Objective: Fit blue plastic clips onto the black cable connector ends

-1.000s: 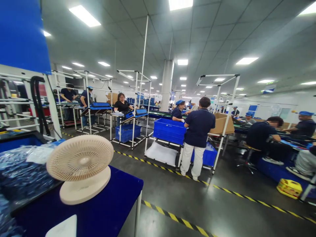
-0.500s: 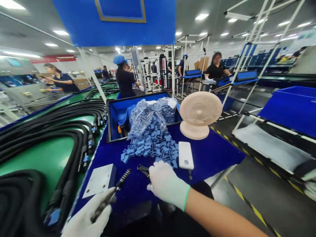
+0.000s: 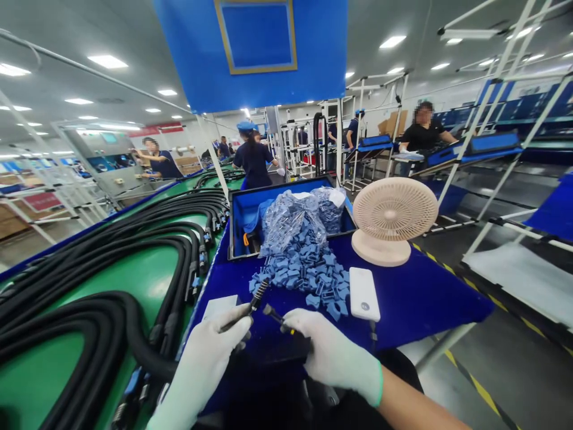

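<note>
My left hand (image 3: 212, 352), in a white glove, is closed around a dark rod with a coil spring (image 3: 258, 295) near its upper end. The spring end points up and away, towards the pile of blue plastic clips (image 3: 299, 266). My right hand (image 3: 333, 346), also gloved, is closed on a black wrench-like tool with yellow marks (image 3: 280, 316); its head points towards the rod, apart from it. The fingers hide most of its handle. Behind my left hand lies a pale block (image 3: 221, 304), partly covered by it.
A black-rimmed blue bin (image 3: 235, 236) with bagged clips stands at the back of the blue table (image 3: 430, 292). A beige fan (image 3: 389, 221) and a white power bank (image 3: 364, 292) are on the right. Black hoses (image 3: 129, 209) lie along a green conveyor (image 3: 147, 272) at left. Several people work beyond.
The view has swung left and tilted up. My left hand has moved up and closer to the right with the rod, now covering part of the block. The right-hand tool has turned slightly.
</note>
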